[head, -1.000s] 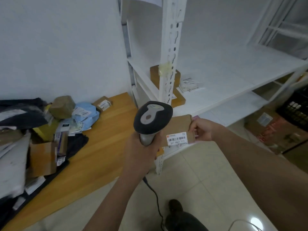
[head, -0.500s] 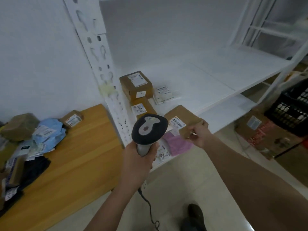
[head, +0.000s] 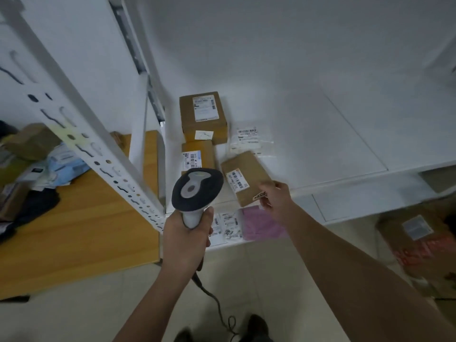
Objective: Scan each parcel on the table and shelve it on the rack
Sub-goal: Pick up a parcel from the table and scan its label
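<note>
My left hand (head: 186, 239) grips the handle of a grey barcode scanner (head: 196, 190), held upright in front of the rack. My right hand (head: 277, 199) pinches the near corner of a flat brown parcel (head: 246, 177) with a white barcode label, holding it over the front edge of the white rack shelf (head: 320, 134). On that shelf lie a larger brown box (head: 202, 118), a smaller brown box (head: 197, 155) and a clear labelled bag (head: 250, 141). The wooden table (head: 79, 218) at left carries a heap of parcels (head: 42, 164).
A perforated white rack post (head: 81, 134) slants across the left. On the lower shelf lie a pink bag (head: 261, 224) and white labelled packets (head: 228, 224). A large cardboard box (head: 419, 245) stands on the floor at right. The scanner cable (head: 214, 299) hangs toward my shoes.
I have stepped closer to the rack and turned right. My right hand has carried the flat brown parcel from beside the scanner forward onto the shelf's edge. The scanner stays in my left hand.
</note>
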Demonstrator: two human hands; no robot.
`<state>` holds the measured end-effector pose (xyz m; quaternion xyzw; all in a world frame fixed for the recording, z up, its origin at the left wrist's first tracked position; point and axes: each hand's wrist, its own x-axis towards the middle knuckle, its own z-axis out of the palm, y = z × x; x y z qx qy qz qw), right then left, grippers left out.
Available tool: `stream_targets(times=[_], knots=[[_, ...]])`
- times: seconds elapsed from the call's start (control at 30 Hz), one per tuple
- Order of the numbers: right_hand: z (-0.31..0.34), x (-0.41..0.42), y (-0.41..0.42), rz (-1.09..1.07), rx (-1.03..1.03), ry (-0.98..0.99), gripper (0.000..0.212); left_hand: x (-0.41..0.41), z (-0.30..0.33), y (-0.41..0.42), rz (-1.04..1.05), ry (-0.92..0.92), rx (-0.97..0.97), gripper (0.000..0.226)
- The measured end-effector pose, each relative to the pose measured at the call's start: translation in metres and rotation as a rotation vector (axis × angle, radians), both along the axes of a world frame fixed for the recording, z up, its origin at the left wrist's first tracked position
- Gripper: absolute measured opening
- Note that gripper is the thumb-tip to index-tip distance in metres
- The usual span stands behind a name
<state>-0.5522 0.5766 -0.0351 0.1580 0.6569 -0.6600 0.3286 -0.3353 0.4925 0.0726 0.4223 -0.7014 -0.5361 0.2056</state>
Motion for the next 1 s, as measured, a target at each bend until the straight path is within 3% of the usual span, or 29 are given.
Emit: stream_targets(times=[0.3,0.5,0.67,0.83,1.0], knots=[[-0.005,0.009,-0.029,0.041,0.009,-0.112,0.038,-0.002,0.003,-0.001,0.076,-0.021,0.011,0.026],[0.008,0.014,-0.005,0.216,-0.023,-0.209,0.028,0.008,0.006,-0.004,0.082,0.007,0.025,0.026],[0.012,0.042,0.010,0.205,-0.110,-0.297,0.040,0.026,0.014,-0.010,0.049,0.063,0.044,0.022],[0.016,0.080,0.005,0.323,-0.107,-0.351,0.014,0.057,0.023,-0.021,-0.029,0.067,0.035,0.025],[0.018,0.111,-0.026,0.305,-0.067,-0.350,0.023,0.083,0.024,-0.031,-0.083,0.083,0.009,0.029]])
